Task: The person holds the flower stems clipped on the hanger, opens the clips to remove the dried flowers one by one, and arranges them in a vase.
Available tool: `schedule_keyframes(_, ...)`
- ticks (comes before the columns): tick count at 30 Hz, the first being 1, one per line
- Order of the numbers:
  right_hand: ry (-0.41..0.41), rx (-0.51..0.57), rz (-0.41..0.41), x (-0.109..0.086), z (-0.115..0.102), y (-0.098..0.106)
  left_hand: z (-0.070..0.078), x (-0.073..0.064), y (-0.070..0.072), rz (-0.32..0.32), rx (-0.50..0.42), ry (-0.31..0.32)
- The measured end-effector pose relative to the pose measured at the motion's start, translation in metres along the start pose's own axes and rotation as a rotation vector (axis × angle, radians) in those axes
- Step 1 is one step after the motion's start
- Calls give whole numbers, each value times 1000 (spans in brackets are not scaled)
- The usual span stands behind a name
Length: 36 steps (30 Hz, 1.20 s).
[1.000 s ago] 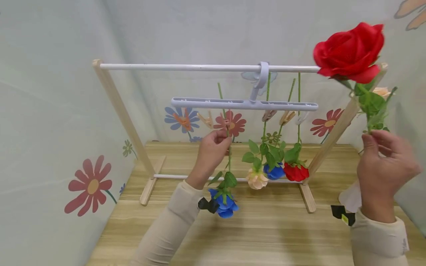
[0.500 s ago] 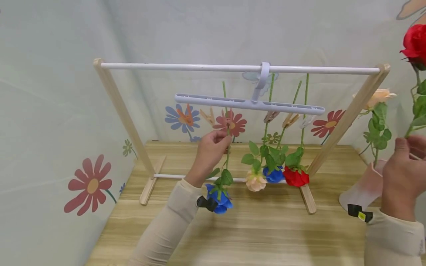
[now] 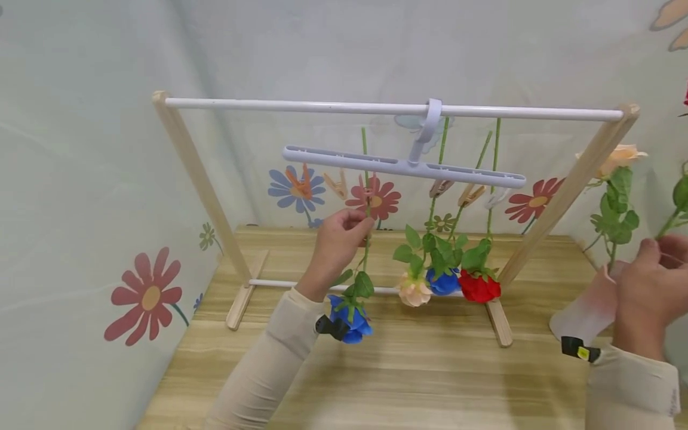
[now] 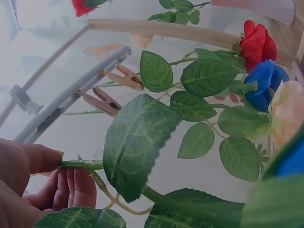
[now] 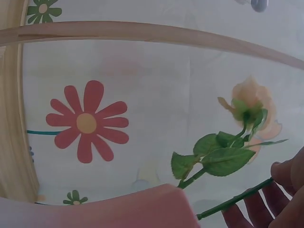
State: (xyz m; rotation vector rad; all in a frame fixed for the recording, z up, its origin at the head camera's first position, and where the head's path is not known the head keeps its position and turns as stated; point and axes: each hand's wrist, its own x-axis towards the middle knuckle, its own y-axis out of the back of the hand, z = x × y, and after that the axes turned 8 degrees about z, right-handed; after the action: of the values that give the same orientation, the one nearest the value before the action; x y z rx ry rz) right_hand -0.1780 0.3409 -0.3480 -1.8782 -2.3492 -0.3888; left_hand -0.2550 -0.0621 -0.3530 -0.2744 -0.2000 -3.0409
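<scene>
A pale backdrop (image 3: 344, 48) stood beyond the back edge of a wood-grain desk (image 3: 430, 376). On the desk stood a rack (image 3: 301, 106) with wooden sides and white rails; left foot near the desk's left edge, right foot well short of the right edge. A grey hanger (image 3: 365, 163) was hooked over the top rail, right end lower.

Roses, 6 in all. Under the hanger, 4 hung bloom-down, left to right: held blue rose (image 3: 352, 322), hanging peach rose (image 3: 414, 292), hanging blue rose (image 3: 443, 282), hanging red rose (image 3: 479, 286). The 5th, an upright peach rose (image 3: 622, 157), stood in a vase (image 3: 583, 307). The 6th, a held red rose (image 3: 681, 192), lay at the head view's right margin, bloom mostly cut off. Vase pink above, white below, set near the desk's right edge, right of the rack.

Left hand (image 3: 340, 248): gripped the held blue rose's stem between thumb and fingers, below the hanger; bloom hung beside the wrist. Right hand (image 3: 653, 283): likewise pinched the held red rose's stem beside the vase; the right wrist view showed that stem reaching the vase rim, whether inside could not be told.

Smallest, 6 clips (image 3: 302, 182) in a row under the hanger's bar, from orange at the left to white at the right. The held blue rose's stem crossed the pink clip (image 3: 368, 188).
</scene>
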Motion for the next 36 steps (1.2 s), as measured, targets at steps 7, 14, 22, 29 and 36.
schedule_keyframes(7,-22,54,7,7,15,-3,0,0,1,-5,10,7)
schedule_keyframes(14,0,35,59,11,21,-5,4,-1,1,-6,8,13)
schedule_keyframes(22,182,71,99,-18,6,-5,6,-2,0,-14,5,6)
schedule_keyframes(29,352,114,-32,-65,-14,-24,8,-3,1,-2,10,9)
schedule_keyframes(36,489,281,-244,-118,-34,-47,8,-3,-3,-5,-1,19)
